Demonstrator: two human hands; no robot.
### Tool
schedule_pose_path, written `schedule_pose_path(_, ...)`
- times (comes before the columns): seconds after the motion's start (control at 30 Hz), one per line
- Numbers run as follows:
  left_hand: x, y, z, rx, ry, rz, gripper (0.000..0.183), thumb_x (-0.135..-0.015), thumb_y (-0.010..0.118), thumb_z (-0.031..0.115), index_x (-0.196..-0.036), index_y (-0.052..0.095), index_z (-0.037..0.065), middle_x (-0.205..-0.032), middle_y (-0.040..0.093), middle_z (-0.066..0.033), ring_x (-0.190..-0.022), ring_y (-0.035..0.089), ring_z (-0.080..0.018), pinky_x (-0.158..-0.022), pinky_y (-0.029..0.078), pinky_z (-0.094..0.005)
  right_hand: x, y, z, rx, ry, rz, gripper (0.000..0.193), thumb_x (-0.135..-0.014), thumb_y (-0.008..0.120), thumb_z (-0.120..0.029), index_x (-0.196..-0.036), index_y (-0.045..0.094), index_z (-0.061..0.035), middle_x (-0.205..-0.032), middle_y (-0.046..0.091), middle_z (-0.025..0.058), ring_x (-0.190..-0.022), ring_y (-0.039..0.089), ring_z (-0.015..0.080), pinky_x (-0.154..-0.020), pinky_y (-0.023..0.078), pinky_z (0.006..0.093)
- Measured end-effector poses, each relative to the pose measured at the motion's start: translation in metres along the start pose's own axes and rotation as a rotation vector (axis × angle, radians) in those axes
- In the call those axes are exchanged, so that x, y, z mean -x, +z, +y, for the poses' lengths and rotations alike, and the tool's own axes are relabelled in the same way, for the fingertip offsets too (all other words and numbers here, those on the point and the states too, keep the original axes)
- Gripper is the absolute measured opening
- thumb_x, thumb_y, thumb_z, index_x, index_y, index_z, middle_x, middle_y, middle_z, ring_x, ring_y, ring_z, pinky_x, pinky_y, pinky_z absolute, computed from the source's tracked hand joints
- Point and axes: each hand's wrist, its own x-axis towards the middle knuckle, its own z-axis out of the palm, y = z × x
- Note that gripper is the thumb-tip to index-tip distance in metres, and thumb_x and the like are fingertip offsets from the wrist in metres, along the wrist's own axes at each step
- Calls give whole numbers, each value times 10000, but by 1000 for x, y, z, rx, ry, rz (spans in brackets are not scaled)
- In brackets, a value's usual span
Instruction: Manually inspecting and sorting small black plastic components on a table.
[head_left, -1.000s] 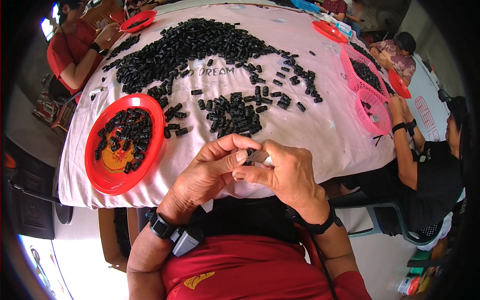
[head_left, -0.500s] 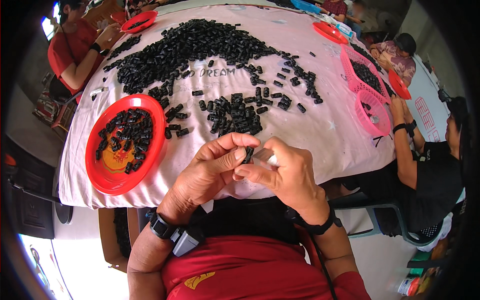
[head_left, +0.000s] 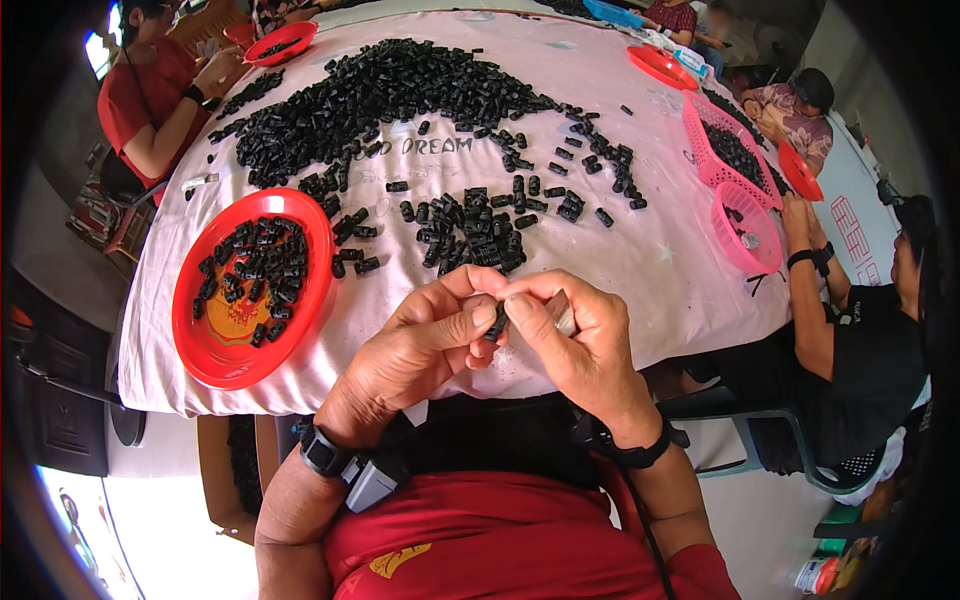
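My left hand (head_left: 420,330) pinches a small black plastic piece (head_left: 496,324) between thumb and fingers, just past the table's near edge. My right hand (head_left: 585,340) is closed, its thumb and fingertip meeting at the upper end of that piece. Tucked in the right hand's fingers is a small flat tool with a pale, whitish part (head_left: 564,314); its exact kind is unclear. Beyond my hands lies a small heap of similar black pieces (head_left: 470,228). On the left, a red plastic plate (head_left: 190,350) holds several more.
A large pile of black pieces (head_left: 390,90) spreads over the pink cloth-covered table (head_left: 660,300). To the right stand a pink basket (head_left: 700,150) and a round pink bowl (head_left: 735,255). Co-workers sit along both sides, one in black (head_left: 860,340) close on my right.
My right thumb and fingertip have come in to the black piece, and the flat tool has turned back into the right hand. The left hand keeps its grip almost in place.
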Motion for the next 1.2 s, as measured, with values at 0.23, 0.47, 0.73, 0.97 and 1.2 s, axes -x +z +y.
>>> schedule_pose_path(0.23,2,2,4,56,21,8,246,-956,594,155,-1183,532,85,-947,602,-38,-774,558,-81,-711,455,-212,-1,4,-3,-45,-39,26,122,-916,621,-78,-1001,606,7,-810,708,100,-739,682,94,-589,520,231)
schedule_pose_path(0.47,1,-1,4,-96,105,1,262,-953,596,137,-1201,559,61,-976,621,-33,-811,563,-78,-741,463,-205,-1,3,1,-52,-48,90,118,-903,650,-81,-963,594,4,-783,711,96,-732,693,114,-611,528,232)
schedule_pose_path(0.73,-1,5,1,-149,165,116,224,-948,606,152,-1146,610,46,-938,639,-4,-824,562,-71,-753,457,-212,1,2,-7,189,-151,60,165,-868,704,-115,-930,594,-8,-765,707,101,-722,715,155,-593,534,248)
schedule_pose_path(0.97,1,4,3,-133,135,34,228,-965,576,159,-1154,598,32,-997,620,-4,-821,554,-64,-754,454,-216,1,-5,-3,439,-124,57,409,-792,773,-397,-822,587,-34,-677,669,118,-573,676,229,-469,485,312)
schedule_pose_path(1.2,2,5,1,-191,113,12,246,-974,560,154,-1182,590,27,-963,606,16,-789,531,-47,-731,437,-207,-1,-3,1,521,-169,71,519,-769,750,-515,-798,582,-25,-566,614,80,-529,639,141,-465,459,266)
